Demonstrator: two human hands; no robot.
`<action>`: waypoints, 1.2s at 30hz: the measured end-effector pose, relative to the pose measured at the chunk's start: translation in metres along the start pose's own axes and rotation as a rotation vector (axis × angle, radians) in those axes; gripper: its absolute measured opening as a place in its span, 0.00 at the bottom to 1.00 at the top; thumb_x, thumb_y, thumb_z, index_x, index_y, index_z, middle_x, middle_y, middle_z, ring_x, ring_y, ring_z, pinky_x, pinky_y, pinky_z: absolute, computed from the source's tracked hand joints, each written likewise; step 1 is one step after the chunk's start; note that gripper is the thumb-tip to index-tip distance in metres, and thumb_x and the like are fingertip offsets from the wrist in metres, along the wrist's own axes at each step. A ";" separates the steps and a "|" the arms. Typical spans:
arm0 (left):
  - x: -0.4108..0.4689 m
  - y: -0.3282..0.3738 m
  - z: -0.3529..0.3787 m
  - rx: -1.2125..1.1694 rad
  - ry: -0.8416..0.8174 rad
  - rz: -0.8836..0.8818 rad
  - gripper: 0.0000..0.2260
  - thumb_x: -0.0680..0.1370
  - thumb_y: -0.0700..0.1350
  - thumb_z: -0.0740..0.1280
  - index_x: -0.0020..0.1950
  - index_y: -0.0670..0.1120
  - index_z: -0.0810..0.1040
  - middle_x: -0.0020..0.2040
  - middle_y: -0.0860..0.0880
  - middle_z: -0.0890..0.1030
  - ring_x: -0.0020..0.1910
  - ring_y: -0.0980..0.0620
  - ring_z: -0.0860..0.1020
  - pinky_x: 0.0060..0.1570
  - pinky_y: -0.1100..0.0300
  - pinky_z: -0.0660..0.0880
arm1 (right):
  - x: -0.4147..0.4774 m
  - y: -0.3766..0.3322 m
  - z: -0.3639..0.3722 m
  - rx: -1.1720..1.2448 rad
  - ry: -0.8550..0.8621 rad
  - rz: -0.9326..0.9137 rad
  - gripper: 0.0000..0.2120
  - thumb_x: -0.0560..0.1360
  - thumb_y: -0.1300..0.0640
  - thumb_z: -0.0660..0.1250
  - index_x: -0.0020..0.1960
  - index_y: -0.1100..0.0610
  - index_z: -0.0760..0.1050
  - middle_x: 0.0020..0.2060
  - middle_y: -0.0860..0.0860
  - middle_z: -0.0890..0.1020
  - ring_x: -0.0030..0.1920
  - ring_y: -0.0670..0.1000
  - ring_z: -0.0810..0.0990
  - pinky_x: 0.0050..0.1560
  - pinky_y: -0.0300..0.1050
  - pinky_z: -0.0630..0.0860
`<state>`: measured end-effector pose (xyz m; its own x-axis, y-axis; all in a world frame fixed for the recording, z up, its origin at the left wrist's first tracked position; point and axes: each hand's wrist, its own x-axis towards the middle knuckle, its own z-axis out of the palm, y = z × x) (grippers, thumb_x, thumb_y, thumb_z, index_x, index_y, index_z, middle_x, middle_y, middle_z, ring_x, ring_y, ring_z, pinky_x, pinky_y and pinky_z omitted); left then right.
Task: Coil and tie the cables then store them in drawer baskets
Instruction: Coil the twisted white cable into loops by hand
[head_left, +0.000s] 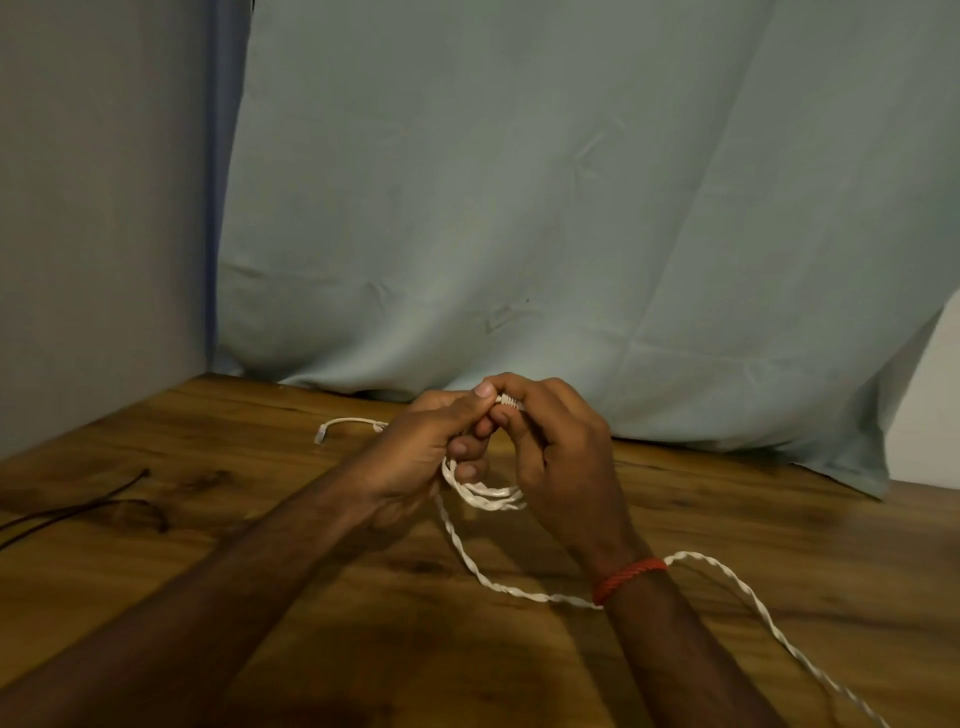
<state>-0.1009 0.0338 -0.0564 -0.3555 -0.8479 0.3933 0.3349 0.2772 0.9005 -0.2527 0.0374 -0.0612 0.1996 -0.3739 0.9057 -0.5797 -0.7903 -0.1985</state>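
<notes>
A white twisted cable (488, 496) hangs in a few small loops between my two hands above the wooden table (727, 519). My left hand (421, 457) is closed around the loops, its thumb pressing near the top. My right hand (561, 452) pinches a ribbed white bit of the cable at its fingertips. The cable's loose length runs down over the table, passes under my right wrist and trails off to the bottom right corner. One white plug end (323, 434) lies on the table behind my left hand.
A thin dark cable (78, 512) lies on the table at the left edge. A pale blue-green cloth (519, 208) hangs behind the table's far edge. A grey wall stands on the left. No drawer or basket is in view.
</notes>
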 end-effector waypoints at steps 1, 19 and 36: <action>0.001 -0.002 0.002 -0.046 0.024 0.005 0.16 0.77 0.53 0.63 0.36 0.42 0.72 0.25 0.51 0.62 0.26 0.52 0.61 0.30 0.59 0.65 | 0.000 -0.002 0.000 0.006 0.013 0.004 0.13 0.79 0.66 0.66 0.60 0.55 0.80 0.44 0.51 0.79 0.44 0.40 0.77 0.46 0.27 0.69; 0.012 -0.004 -0.013 -0.348 0.306 0.083 0.17 0.75 0.58 0.62 0.39 0.44 0.70 0.26 0.51 0.62 0.23 0.54 0.66 0.25 0.63 0.68 | -0.007 -0.020 0.018 0.262 -0.144 0.449 0.04 0.82 0.57 0.61 0.49 0.52 0.72 0.29 0.50 0.78 0.28 0.44 0.75 0.29 0.39 0.69; 0.007 0.014 -0.013 -0.007 0.402 0.163 0.17 0.85 0.51 0.58 0.40 0.44 0.72 0.28 0.52 0.64 0.24 0.58 0.62 0.22 0.66 0.61 | -0.009 -0.027 0.020 0.408 -0.207 0.461 0.04 0.82 0.49 0.63 0.49 0.48 0.73 0.29 0.49 0.80 0.28 0.43 0.76 0.31 0.38 0.70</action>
<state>-0.0874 0.0259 -0.0440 0.0700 -0.9022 0.4257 0.3647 0.4203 0.8309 -0.2233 0.0530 -0.0717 0.1740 -0.7722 0.6111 -0.3035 -0.6324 -0.7127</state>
